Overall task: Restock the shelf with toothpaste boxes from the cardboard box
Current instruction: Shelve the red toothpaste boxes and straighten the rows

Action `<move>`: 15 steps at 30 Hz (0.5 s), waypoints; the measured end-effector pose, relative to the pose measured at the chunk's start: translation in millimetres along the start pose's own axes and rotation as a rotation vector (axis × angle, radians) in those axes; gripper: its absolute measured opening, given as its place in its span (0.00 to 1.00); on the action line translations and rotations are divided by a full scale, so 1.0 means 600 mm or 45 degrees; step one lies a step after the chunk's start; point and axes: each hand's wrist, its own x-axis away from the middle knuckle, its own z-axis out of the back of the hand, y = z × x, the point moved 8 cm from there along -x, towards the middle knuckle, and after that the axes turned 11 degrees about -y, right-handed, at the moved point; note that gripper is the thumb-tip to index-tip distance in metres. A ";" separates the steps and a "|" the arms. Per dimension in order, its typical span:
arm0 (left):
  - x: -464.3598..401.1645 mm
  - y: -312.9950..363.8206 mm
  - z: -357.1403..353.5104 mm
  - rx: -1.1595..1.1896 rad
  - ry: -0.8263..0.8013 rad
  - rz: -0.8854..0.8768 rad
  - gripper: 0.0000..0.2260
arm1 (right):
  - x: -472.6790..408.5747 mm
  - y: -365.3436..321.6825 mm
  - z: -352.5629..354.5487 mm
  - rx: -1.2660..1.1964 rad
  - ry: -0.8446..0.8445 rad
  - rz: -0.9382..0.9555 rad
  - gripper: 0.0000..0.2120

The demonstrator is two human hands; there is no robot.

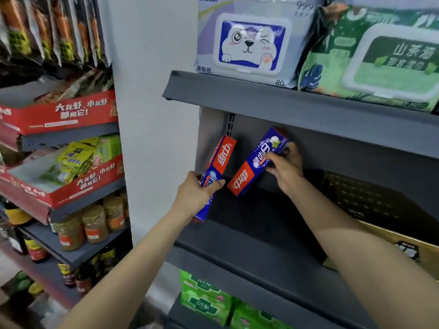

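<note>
Two red-and-blue toothpaste boxes are held over the dark grey middle shelf [249, 245]. My left hand [198, 194] grips the left toothpaste box [219, 162] near its lower half; the box stands almost upright at the shelf's left end, red end up. My right hand [286, 166] holds the right toothpaste box [256, 162] by its upper blue end; it tilts with its red end down and left. The two boxes are apart. The cardboard box is out of view.
Wet-wipe packs, a white one [249, 41] and a green one [370, 58], stand on the shelf above. A black-and-gold box [380, 210] fills the right of the middle shelf. Green packs [206, 298] lie below. Snack trays and jars [95, 222] fill the rack at left.
</note>
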 end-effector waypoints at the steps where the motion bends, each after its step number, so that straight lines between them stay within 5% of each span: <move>1: -0.003 0.000 -0.001 0.001 -0.006 0.005 0.26 | -0.002 0.007 0.002 -0.035 0.017 0.025 0.17; 7: -0.018 0.014 -0.019 -0.031 -0.056 -0.050 0.26 | 0.020 0.018 0.038 0.602 0.122 0.131 0.33; 15: -0.025 0.025 -0.023 -0.132 -0.081 -0.066 0.28 | 0.013 0.040 0.073 1.382 0.371 -0.142 0.33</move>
